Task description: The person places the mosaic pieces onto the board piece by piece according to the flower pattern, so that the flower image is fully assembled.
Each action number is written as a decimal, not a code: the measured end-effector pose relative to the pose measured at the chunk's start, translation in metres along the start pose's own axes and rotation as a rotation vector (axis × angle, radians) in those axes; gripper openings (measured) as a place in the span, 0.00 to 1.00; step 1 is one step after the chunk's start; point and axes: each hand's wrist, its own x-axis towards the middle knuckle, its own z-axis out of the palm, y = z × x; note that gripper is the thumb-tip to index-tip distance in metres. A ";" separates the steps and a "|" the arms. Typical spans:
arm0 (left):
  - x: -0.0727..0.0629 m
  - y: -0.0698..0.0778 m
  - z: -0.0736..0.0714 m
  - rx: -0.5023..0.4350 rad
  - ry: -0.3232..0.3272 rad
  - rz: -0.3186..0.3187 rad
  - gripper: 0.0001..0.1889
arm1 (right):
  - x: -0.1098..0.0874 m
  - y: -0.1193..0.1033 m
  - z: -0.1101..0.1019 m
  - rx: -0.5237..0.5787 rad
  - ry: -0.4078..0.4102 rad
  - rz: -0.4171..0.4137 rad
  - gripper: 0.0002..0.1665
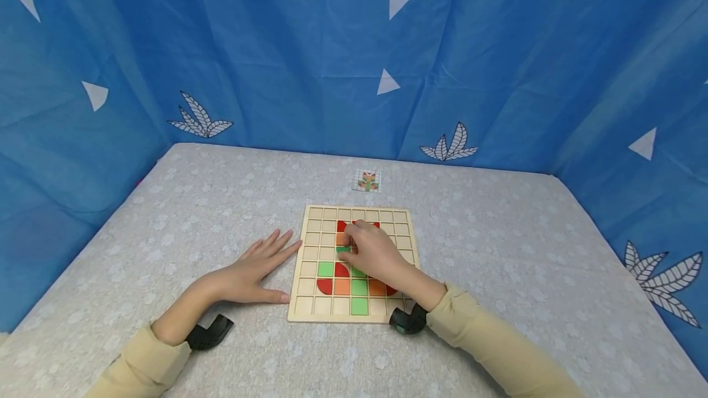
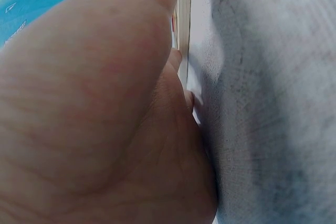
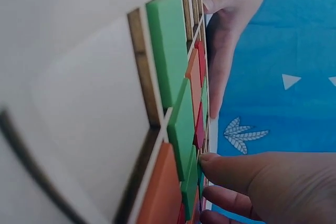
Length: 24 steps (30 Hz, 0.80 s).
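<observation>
A wooden grid board lies on the table with red, orange and green pieces set in several of its squares. Over its middle is my right hand, thumb and fingertips curled at a dark green piece; the right wrist view shows the thumb on one side of it and fingers on the other. My left hand rests palm down on the cloth with its fingers spread, tips at the board's left edge. Below lie a light green square, an orange square and a red quarter-round.
Beyond the board a small picture card with a coloured flower on a grid lies flat. A pale patterned cloth covers the table. Blue curtains hang behind and at both sides.
</observation>
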 end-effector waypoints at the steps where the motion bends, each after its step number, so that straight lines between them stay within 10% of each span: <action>1: 0.000 0.000 0.000 0.002 0.001 0.000 0.50 | 0.000 0.000 0.000 -0.007 0.004 -0.005 0.14; 15: 0.002 -0.002 0.002 0.016 0.006 0.007 0.51 | -0.007 0.003 -0.030 0.162 0.025 0.067 0.07; 24: 0.000 -0.002 0.001 0.019 0.014 0.019 0.50 | -0.060 0.061 -0.075 0.222 0.176 0.204 0.10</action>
